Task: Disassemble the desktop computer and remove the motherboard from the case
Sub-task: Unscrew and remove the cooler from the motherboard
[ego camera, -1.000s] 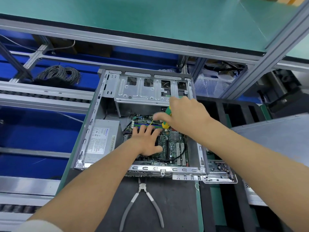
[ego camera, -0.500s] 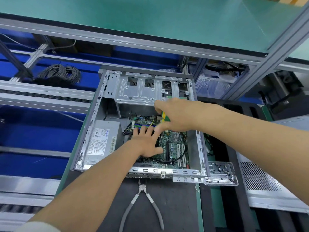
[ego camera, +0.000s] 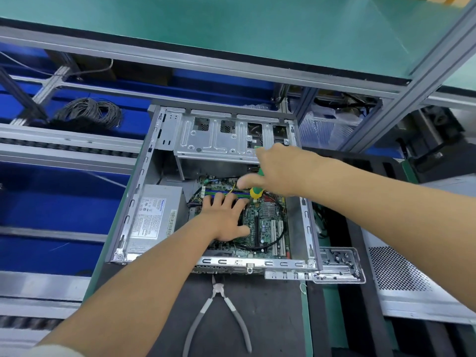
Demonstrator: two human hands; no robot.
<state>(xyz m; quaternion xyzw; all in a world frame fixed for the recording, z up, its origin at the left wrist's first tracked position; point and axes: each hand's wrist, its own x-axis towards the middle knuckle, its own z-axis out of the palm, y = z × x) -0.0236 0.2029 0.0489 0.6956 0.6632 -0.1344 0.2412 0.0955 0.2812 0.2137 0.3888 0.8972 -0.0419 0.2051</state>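
An open grey computer case (ego camera: 134, 202) lies on the bench with its side off. The green motherboard (ego camera: 268, 222) sits on the case floor, a black cable looped over it. My left hand (ego camera: 226, 220) rests flat on the board's left part, fingers spread. Above the board's upper edge my right hand (ego camera: 278, 173) grips a green and yellow screwdriver (ego camera: 256, 191), which points down at the board. A silver power supply (ego camera: 154, 215) fills the case's left side, and a metal drive cage (ego camera: 219, 140) spans its far end.
Grey-handled pliers (ego camera: 219, 315) lie on the dark mat in front of the case. A small clear tray (ego camera: 337, 264) sits at the case's front right corner, beside a perforated side panel (ego camera: 396, 271). Coiled grey cables (ego camera: 87, 112) lie far left. A green shelf (ego camera: 231, 29) overhangs.
My right hand with the screwdriver has shifted a little over the top of the board. My left hand stays flat on the board. The view has drifted slightly.
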